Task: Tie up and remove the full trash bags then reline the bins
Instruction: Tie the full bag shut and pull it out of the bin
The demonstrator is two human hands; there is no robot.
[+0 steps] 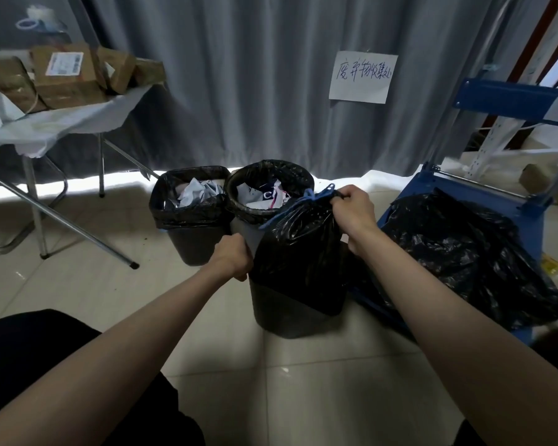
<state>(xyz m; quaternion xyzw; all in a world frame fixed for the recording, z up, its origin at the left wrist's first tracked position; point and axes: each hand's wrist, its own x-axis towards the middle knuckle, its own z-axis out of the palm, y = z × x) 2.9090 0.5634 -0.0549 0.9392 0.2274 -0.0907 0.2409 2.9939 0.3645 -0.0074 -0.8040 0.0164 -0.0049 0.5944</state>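
Nearest the camera, a dark bin (290, 320) stands on the tiled floor (239, 397), with a tied black trash bag (300, 249) rising out of it. The left hand (231, 260) curls against the bag's left side at the bin's rim; whether it grips the bin or the plastic cannot be told. The right hand (351, 204) pinches the gathered neck of the bag, where blue drawstrings (313, 196) are knotted. The hands are apart, one low, one high.

To the right, just beside the bin, loose black bags (464, 252) lie heaped on a blue cart (509, 98).

Behind, touching each other, stand a round bin (268, 188) and a square bin (190, 214), both lined in black and holding crumpled paper.

Further left, a folding table (62, 127) under a white cover carries cardboard parcels (65, 75). At the back hangs a grey curtain (223, 75) with a handwritten paper sign (363, 77) pinned to it.
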